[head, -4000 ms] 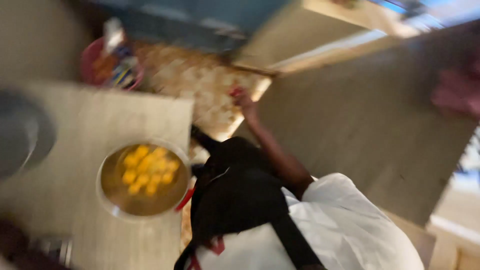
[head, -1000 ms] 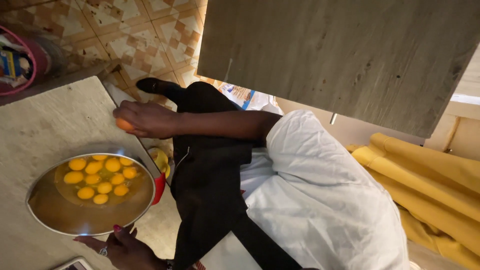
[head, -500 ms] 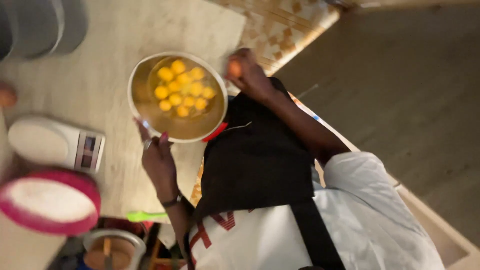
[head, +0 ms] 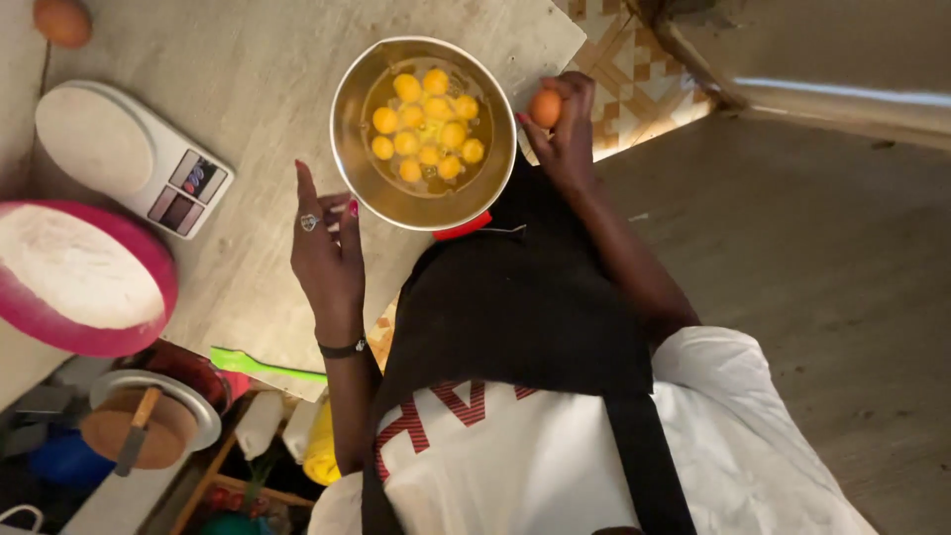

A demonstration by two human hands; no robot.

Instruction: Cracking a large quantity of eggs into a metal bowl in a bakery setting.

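A steel bowl (head: 344, 149) with several egg yolks in it stands at the edge of a pale wooden table (head: 248, 69). My right hand (head: 567, 134) holds a brown egg (head: 545, 107) just beside the bowl's right rim. On the bowl's left side, my left hand (head: 327, 253) rests open on the table. Its fingers are spread, there is a ring on one finger, and its red nails are close to the rim. I wear a black apron over a white shirt.
A white kitchen scale (head: 129, 154) lies left of the bowl, and a pink bowl of flour (head: 84, 282) is at the left edge. Another brown egg (head: 61, 20) sits at the far corner. A green spatula (head: 263, 365) lies at the table's near edge, with a lidded pot (head: 149, 426) below it.
The view has swung and come closer to the table. My right hand still keeps the egg by the bowl's rim. My left hand has spread open beside the bowl.
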